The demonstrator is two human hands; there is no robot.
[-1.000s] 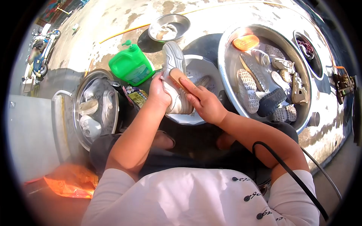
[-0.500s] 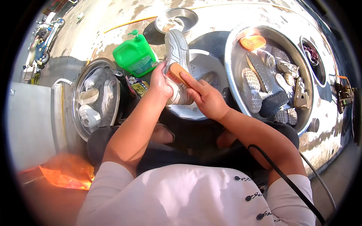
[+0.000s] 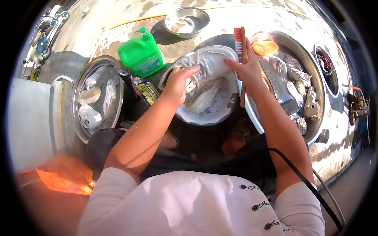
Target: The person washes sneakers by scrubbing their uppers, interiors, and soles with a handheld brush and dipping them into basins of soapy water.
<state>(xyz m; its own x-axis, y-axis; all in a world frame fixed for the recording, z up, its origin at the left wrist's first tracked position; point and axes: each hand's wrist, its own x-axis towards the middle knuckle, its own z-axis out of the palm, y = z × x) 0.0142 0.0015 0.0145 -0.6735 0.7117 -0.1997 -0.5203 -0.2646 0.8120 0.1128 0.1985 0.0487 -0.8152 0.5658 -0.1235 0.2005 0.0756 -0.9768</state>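
A wet white lace-up sneaker (image 3: 216, 65) lies sideways over the white basin (image 3: 212, 121), its laces and upper facing me. My left hand (image 3: 178, 83) is closed round its heel end, thumb on the laces. With the thumb, my right hand (image 3: 250, 70) presses the toe. That same hand also grips a wooden scrub brush (image 3: 243, 84), held upright, its red and white bristles turned toward the shoe. Inside the basin, another light shoe (image 3: 204, 98) sits in sudsy water. The fingers beneath the sneaker are hidden.
At right, a large metal tub (image 3: 321, 118) holds several shoes and an orange insole (image 3: 265, 48). A second metal tub (image 3: 78, 122) with white shoes stands left. Behind are a green pump jug (image 3: 141, 55) and a small metal bowl (image 3: 204, 19). A black cable (image 3: 299, 179) crosses my right arm.
The sneaker has turned from upright to sideways, upper now facing me. My right hand has moved right and up, lifting the brush off the shoe and taking the toe.
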